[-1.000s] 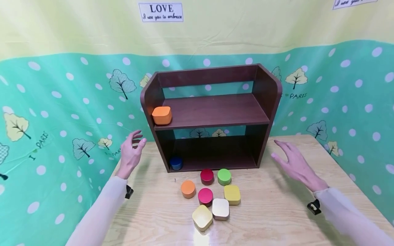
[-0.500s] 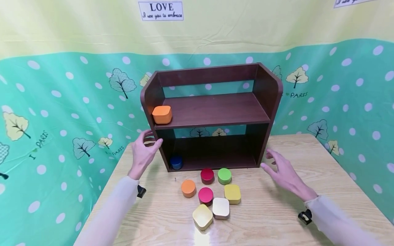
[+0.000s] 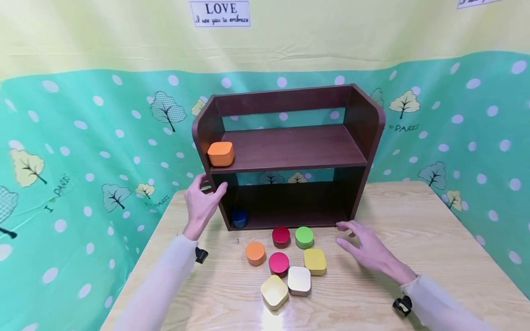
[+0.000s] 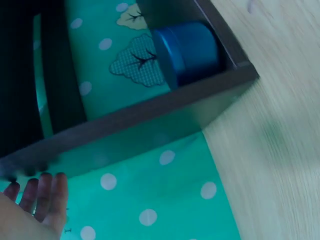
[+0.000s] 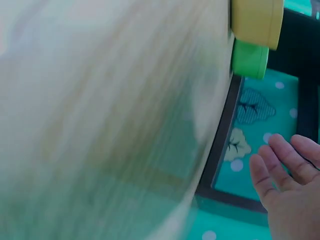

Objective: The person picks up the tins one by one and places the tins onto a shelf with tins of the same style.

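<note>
A dark brown two-tier shelf (image 3: 290,166) stands on the table. My left hand (image 3: 200,204) is at its left side panel, fingers along the outer side and thumb in front of the front edge. The left wrist view has these fingers (image 4: 59,200) fairly straight beside the panel; contact is unclear. My right hand (image 3: 368,248), fingers loosely bent and holding nothing, is by the shelf's lower right front corner, right of a green round block (image 3: 304,236) and a yellow square block (image 3: 315,261). An orange square block (image 3: 221,154) sits on the upper tier's left end, a blue round block (image 3: 239,218) below it.
In front of the shelf, several more blocks lie on the wooden table (image 3: 414,216): dark red (image 3: 281,236), orange (image 3: 255,253), pink-red (image 3: 279,264), white (image 3: 299,280) and pale yellow (image 3: 274,291). A patterned green curtain (image 3: 103,151) hangs behind and at both sides.
My left hand has moved right to the shelf's left side panel. My right hand has moved left and toward me, to the shelf's lower right front corner. The blocks and shelf stay put.
</note>
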`<state>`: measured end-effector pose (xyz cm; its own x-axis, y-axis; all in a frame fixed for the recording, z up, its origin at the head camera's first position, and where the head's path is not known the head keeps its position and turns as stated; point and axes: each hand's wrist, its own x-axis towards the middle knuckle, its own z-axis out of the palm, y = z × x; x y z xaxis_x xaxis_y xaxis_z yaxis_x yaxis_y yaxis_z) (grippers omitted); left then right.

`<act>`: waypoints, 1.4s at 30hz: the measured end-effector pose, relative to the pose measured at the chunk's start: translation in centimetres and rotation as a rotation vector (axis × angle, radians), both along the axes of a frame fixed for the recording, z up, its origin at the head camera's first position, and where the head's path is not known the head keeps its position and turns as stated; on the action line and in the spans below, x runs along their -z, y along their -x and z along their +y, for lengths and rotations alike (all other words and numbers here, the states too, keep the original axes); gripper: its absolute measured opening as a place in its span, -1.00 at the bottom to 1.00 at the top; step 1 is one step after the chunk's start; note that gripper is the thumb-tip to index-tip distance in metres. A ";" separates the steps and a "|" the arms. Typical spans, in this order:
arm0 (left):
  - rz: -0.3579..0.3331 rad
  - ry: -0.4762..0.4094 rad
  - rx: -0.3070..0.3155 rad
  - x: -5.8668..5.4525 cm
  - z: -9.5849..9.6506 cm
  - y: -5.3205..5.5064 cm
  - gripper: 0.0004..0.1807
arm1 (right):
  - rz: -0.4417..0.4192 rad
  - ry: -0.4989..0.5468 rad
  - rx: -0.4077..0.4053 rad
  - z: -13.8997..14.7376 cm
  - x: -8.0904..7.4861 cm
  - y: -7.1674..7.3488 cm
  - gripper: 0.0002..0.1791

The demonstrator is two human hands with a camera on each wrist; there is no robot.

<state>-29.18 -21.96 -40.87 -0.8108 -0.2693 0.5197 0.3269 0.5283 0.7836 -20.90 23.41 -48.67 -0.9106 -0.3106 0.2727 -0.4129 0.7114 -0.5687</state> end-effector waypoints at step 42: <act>0.082 -0.170 -0.199 -1.5 2.0 0.6 -0.83 | -0.165 0.078 -0.224 -3.2 2.8 -1.5 -0.17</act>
<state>-29.81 -19.95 -39.39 -0.6905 -0.5078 0.5150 0.2955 0.4519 0.8417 -19.44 20.17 -51.46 -0.8556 -0.4930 0.1574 -0.4521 0.5639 -0.6911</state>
